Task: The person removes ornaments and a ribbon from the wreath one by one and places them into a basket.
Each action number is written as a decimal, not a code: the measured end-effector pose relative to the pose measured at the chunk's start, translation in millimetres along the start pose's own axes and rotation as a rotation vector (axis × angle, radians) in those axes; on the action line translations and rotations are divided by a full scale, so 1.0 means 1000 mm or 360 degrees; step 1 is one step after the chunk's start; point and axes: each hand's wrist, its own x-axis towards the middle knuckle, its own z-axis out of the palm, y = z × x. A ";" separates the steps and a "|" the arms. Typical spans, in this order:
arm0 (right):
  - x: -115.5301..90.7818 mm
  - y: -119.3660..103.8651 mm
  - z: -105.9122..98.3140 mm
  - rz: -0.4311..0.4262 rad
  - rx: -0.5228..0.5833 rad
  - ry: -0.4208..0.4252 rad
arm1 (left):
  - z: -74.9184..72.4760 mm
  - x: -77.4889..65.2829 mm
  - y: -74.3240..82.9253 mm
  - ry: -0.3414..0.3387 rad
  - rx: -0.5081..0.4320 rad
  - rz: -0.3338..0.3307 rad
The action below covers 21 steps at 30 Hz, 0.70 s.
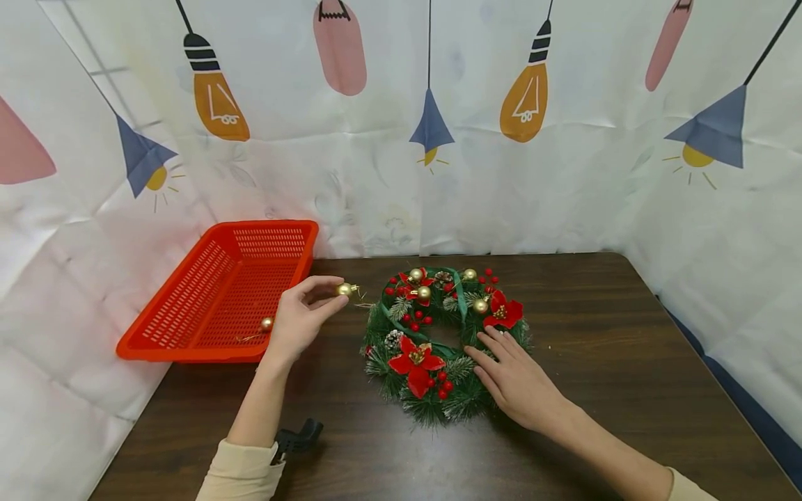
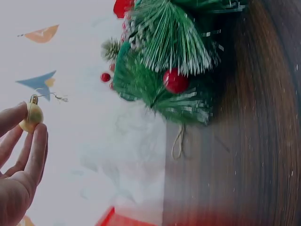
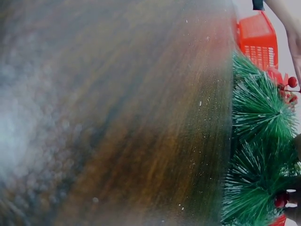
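Centre of frame, on the bench: one wreath.
Gold baubles counted: one pinched, one in the basket at left, four on the wreath.
Left hand: fingers pinch one gold bauble, held just left of the wreath.
Right hand: fingers extended, resting flat on the wreath's lower right.
Poinsettias: three red.
Writing: none legible.

Green wreath lies on dark wooden table near red basket.
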 end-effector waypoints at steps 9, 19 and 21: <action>0.000 -0.001 -0.001 0.0006 -0.0001 -0.0007 | -0.027 -0.005 -0.001 0.0117 0.0120 -0.0058; 0.001 -0.001 -0.003 0.0006 0.0002 -0.0010 | -0.059 -0.014 0.000 0.0260 0.0227 -0.0177; 0.001 -0.001 -0.003 0.0006 0.0003 -0.0011 | -0.066 -0.016 -0.001 0.0292 0.0263 -0.0223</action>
